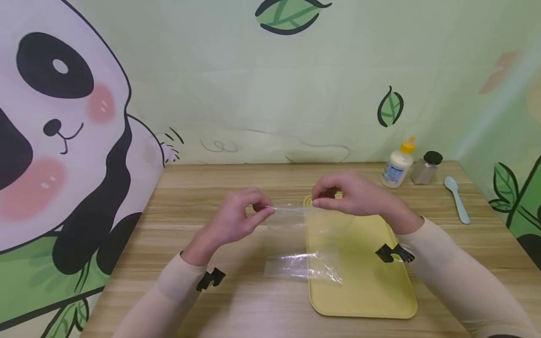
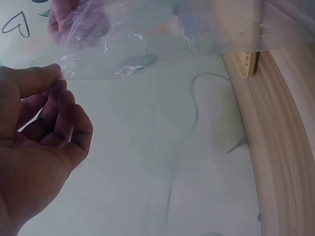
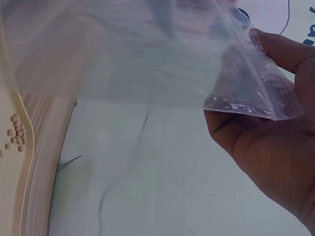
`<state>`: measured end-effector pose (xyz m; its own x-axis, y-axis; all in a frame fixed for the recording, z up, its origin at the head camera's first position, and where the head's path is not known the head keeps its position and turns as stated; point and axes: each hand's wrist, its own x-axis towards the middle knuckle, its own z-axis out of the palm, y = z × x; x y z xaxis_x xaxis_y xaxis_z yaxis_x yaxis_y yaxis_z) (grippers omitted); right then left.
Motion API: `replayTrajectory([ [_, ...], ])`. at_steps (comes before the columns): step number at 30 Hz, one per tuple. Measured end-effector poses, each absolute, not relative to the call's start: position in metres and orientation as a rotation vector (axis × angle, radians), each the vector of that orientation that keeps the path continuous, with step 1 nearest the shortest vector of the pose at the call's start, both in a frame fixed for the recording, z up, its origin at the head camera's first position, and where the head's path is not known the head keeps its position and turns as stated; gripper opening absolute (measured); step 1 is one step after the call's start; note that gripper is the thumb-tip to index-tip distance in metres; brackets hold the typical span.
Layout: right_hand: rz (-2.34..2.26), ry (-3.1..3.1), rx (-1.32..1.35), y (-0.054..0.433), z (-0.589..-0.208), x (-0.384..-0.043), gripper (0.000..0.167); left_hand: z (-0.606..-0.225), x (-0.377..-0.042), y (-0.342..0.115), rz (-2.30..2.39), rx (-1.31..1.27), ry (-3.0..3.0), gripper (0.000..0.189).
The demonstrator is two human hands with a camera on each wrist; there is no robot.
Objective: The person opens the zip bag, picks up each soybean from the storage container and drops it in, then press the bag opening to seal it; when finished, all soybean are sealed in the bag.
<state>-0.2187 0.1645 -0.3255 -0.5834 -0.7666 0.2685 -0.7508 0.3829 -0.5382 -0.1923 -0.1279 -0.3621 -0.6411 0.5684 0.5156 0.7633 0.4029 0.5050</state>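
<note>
A clear zip-lock plastic bag [image 1: 287, 265] hangs upright above the table, partly in front of a yellow tray [image 1: 359, 291]. My left hand [image 1: 232, 218] pinches its upper left corner between thumb and index finger; the other fingers curl loosely, as the left wrist view shows. At the upper right corner, my right hand [image 1: 357, 195] holds the bag's edge. In the right wrist view, the ridged zip strip [image 3: 268, 81] runs beside the right thumb, with fingers behind the film. Whether the bag's mouth is parted I cannot tell.
Behind the tray to the right stand a white bottle with a yellow cap [image 1: 396, 166] and a small black-lidded jar [image 1: 426, 168]. A pale blue spoon [image 1: 458, 201] lies right of them. Small brownish bits or bumps [image 3: 18, 132] show at the tray's corner. A panda-painted wall [image 1: 253, 94] backs the table.
</note>
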Motion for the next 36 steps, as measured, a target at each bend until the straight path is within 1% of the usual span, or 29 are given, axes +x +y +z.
replayTrajectory([
  [8,-0.965,2.535,-1.447,0.1647,-0.329,-0.2222,0.003,-0.3638,-0.1911,-0.1271,-1.081,-1.177,-2.404,0.006],
  [11,-0.946,2.517,-1.462,0.1643,-0.3293,-0.2224,0.004,-0.3641,-0.1907,-0.1273,-1.078,-1.191,-2.398,0.003],
  [18,-0.929,2.5,-1.44,0.1632,-0.3293,-0.2221,0.006,-0.3664,-0.1912,-0.1282,-1.087,-1.22,-2.392,0.006],
  [27,-0.946,2.475,-1.448,0.1636,-0.3309,-0.2244,0.006,-0.3685,-0.1924,-0.1282,-1.065,-1.213,-2.386,0.003],
  [30,-0.955,2.465,-1.441,0.1635,-0.3316,-0.2253,0.006,-0.3679,-0.1931,-0.1277,-1.049,-1.201,-2.391,0.008],
  [36,-0.96,2.463,-1.406,0.1621,-0.3326,-0.2267,0.007,-0.3642,-0.1935,-0.1241,-0.996,-1.203,-2.377,0.023],
])
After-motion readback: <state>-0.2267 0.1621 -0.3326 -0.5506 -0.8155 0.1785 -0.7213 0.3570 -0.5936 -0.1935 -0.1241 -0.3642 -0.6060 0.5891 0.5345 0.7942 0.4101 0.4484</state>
